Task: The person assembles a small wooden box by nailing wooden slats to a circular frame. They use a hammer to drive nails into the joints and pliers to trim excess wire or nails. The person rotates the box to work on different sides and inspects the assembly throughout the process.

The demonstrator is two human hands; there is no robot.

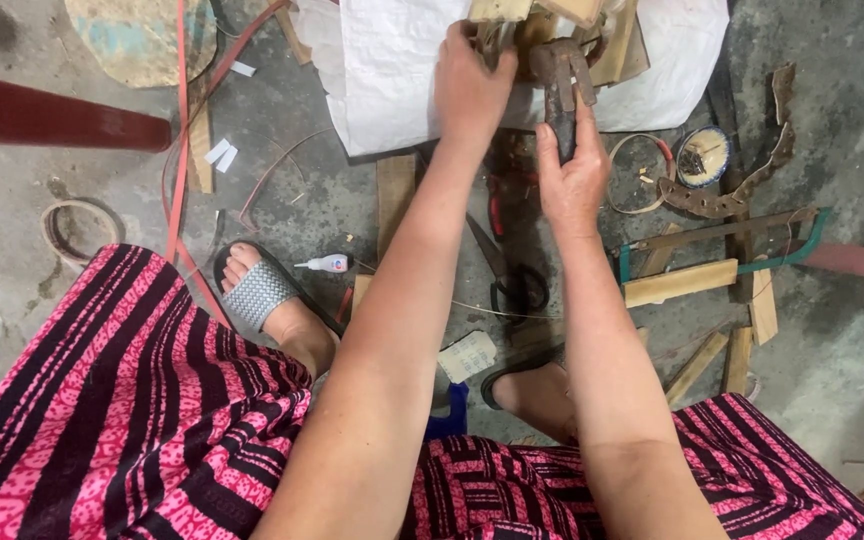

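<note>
Right hand (pixel 574 175) gripping rusty tool (pixel 562 85), bowl (pixel 704 156) nearby

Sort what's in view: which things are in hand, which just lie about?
In hand: left hand on wooden pieces; right hand gripping dark tool.
Lying about: scissors, glue bottle, green-framed saw, white sack.

Both bare arms are stretched forward and away from the body, nearly parallel, over the white woven sack (pixel 392 70). The left hand (pixel 469 88) is laid palm down at the near edge of the sack, its fingers curled over and closed on something there. The right hand (pixel 572 180) is held just short of the sack, thumb uppermost, fingers wrapped tight in a fist-like grip.
</note>
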